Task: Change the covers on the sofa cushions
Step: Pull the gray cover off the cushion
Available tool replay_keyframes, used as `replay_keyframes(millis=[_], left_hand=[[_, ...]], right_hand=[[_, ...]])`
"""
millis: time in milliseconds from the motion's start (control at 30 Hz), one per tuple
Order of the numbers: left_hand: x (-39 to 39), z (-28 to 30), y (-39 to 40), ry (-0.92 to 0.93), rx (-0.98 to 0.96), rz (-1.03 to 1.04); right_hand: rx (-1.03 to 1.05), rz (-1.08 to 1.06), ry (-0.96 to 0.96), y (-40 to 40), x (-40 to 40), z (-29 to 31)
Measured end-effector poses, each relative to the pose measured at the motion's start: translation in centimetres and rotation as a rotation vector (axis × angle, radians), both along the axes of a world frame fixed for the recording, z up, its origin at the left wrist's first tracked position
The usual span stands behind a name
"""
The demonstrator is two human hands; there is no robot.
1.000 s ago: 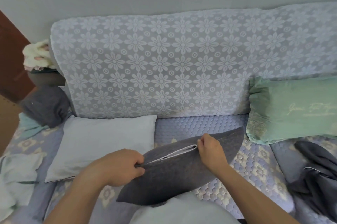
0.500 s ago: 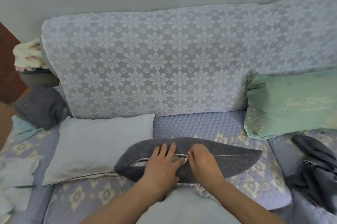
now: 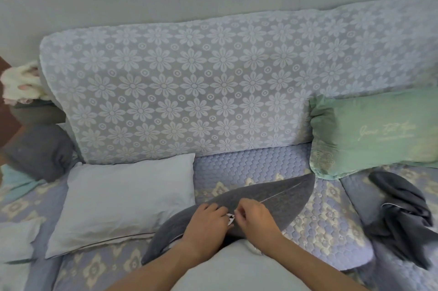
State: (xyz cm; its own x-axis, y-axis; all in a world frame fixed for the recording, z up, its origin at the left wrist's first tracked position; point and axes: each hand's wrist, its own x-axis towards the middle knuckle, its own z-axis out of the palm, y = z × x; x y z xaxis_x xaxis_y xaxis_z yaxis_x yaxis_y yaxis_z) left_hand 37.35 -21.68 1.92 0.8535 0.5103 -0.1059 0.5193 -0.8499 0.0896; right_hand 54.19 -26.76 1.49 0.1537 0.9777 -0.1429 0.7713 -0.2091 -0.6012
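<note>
The long sofa backrest draped in pale blue lace with a daisy pattern fills the far side, and below it runs the quilted blue seat cover with cream motifs. At far right a sage green cushion with script lettering leans on the backrest; to the left lies a bare white rectangular cushion insert, flat on the seat, and a dark grey round-ended cushion sits in the far-left corner. A crumpled dark grey fabric cover is heaped on the right. Now the action: the flat dark grey felt-like cushion with a zip seam lies on the seat right under the hands, its long axis slanting from near left up to far right, the closed zip line running out toward the far-right tip. The left hand presses on the cushion with fingers curled over the seam, beside a small gap of white at the opening. The right hand pinches something right at that gap, presumably the zip pull, though it is too small to be sure. Both hands meet mid-seam, almost touching. By my read, the open stretch lies toward the near left, under the left hand, so the zip has to travel that way along the slant while the left hand holds the fabric taut.
</note>
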Motion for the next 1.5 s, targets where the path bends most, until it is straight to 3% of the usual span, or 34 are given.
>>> replay_keyframes(millis=[167,333,633,933,1233,1500], left_hand=[[-0.8,-0.2,-0.5,-0.078,0.026,0.065],[-0.5,0.2,-0.9,-0.091,0.128,0.062],[0.1,-0.2,-1.3,-0.07,0.181,0.079],[-1.5,-0.9,-2.4,-0.078,0.15,0.179],[-5.4,-0.6,-1.2,-0.186,0.119,0.342],[-7.0,-1.1,-0.1,-0.182,0.044,0.345]], right_hand=[[-0.01,0.064,0.07,0.6,-0.6,-0.1],[-0.001,-0.021,0.111,0.4,-1.2,-0.1],[-0.06,-0.044,-0.155,0.9,-2.3,0.1],[-0.206,-0.312,-0.196,0.1,5.1,-1.0],[-0.121,-0.288,-0.457,1.8,13.3,0.7],[-0.153,-0.338,-0.434,2.3,15.0,1.3]])
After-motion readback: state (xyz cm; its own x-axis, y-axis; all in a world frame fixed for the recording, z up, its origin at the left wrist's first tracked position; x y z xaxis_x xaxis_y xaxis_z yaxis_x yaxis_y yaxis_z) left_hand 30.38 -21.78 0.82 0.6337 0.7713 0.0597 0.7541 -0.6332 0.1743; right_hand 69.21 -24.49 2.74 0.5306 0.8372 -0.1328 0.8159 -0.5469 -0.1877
